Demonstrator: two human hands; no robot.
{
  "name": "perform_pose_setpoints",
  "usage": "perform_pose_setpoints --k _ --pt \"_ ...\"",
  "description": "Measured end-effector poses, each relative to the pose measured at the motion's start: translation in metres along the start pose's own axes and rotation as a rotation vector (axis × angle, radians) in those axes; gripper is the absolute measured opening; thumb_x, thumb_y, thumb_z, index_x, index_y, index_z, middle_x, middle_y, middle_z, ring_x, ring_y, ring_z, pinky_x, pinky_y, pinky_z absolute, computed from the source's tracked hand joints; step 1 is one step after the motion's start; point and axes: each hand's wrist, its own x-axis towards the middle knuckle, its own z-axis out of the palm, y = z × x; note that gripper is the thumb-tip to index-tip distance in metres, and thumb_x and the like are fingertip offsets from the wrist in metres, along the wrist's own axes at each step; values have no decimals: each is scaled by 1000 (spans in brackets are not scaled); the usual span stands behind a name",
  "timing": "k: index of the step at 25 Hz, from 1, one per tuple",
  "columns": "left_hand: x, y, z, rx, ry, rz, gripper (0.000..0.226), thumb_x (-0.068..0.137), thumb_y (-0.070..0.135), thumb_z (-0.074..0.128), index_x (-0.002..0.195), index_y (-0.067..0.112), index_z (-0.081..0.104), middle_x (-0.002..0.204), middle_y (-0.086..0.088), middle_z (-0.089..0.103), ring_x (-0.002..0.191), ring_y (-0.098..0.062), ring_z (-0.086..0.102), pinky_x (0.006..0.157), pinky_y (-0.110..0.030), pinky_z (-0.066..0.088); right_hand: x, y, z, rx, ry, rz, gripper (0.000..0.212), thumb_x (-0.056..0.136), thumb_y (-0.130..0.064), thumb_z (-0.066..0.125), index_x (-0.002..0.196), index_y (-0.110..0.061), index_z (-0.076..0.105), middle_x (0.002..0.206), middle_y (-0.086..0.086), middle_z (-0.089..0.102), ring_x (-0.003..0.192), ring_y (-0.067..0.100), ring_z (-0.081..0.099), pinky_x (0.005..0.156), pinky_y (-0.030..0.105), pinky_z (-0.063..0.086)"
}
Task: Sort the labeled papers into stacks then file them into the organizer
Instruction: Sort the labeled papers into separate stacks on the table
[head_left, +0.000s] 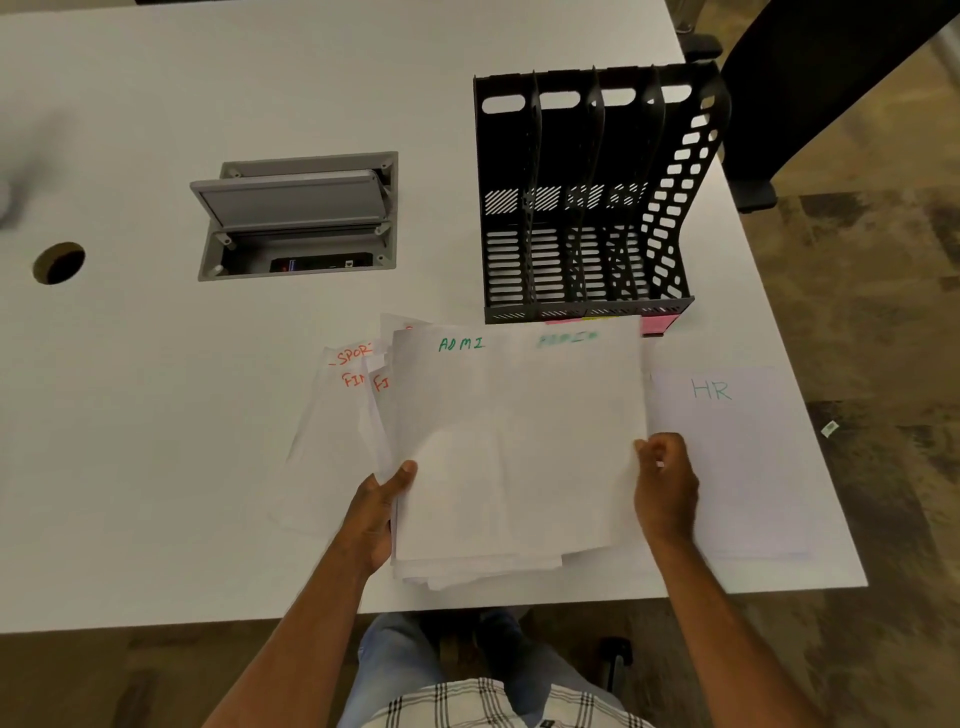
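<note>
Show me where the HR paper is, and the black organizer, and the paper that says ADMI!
HR paper (727, 457), head view, on its blank middle below the letters.
Black organizer (675, 171), head view, on its holed right side wall.
ADMI paper (519, 441), head view, on its bare middle between the two hands.

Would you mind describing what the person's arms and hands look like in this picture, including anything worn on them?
Both arms are bare along all that shows, with no sleeves visible. The left hand and the right hand wear no gloves, and no watch or bracelet shows on either wrist. No ring can be made out. Lower in the frame there is a white shirt with a dark check and blue jeans.
</note>
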Motion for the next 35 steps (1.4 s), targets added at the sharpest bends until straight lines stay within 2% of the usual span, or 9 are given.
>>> perform_pose_setpoints --k 3,7,12,16,18,23,26,31,35 --pt "0 2 -5 -9 33 13 40 87 27 73 124 17 65 115 -13 77 102 -32 74 79 -46 63 9 27 -10 -135 97 -17 11 105 -31 45 100 -23 48 83 2 61 72 25 60 63 33 50" --pt "-1 4 -10 -17 49 14 39 85 27 74 122 19 66 112 -11 78 99 -31 75 77 -44 63 2 60 -7 -255 81 -36 9 105 -24 47 104 -15 48 88 9 63 75 33 62 63 34 46" --pt "2 5 -9 -9 43 13 37 89 26 71 124 19 65 114 -11 77 103 -32 74 84 -47 61 -10 44 5 -311 58 -28 39 91 -16 70 126 -11 53 123 16 60 113 37 56 88 52 50" --pt "6 2 -1 -5 45 -6 33 93 23 68 126 18 65 117 -13 76 109 -36 71 94 -54 56 -34 -21 26 40 -52 -219 8 100 -25 59 107 -24 62 106 -4 60 91 10 63 72 19 53" --pt "6 3 3 -5 31 -15 31 94 23 67 125 17 65 118 -14 76 109 -36 71 95 -55 56 -46 -44 36 85 -83 -233 5 100 -30 57 101 -32 62 94 -14 63 83 3 63 69 11 51" --pt "7 6 10 -32 37 -10 26 95 23 66 121 19 66 114 -11 77 102 -32 74 81 -47 62 -61 -53 43 9 -237 -65 28 94 -50 60 112 -29 54 92 -13 63 80 5 63 69 18 53" --pt "9 3 9 -43 33 -27 27 95 23 67 122 17 66 114 -13 77 102 -33 74 78 -45 63 -61 -52 45 59 -287 22 36 87 -46 73 111 -28 53 89 -14 63 79 4 62 67 15 49" --pt "9 0 8 -58 26 -21 30 93 24 69 123 18 67 116 -10 77 102 -29 75 75 -41 63 -58 -50 47 58 -223 -22 15 91 -34 72 90 -22 62 83 -13 66 75 2 62 61 12 44" --pt "8 1 10 -45 22 6 35 90 26 72 124 21 66 116 -6 77 102 -25 75 74 -37 64 -44 -46 35 80 -75 -56 15 100 -34 57 90 -25 51 76 -12 60 68 2 59 55 16 42"
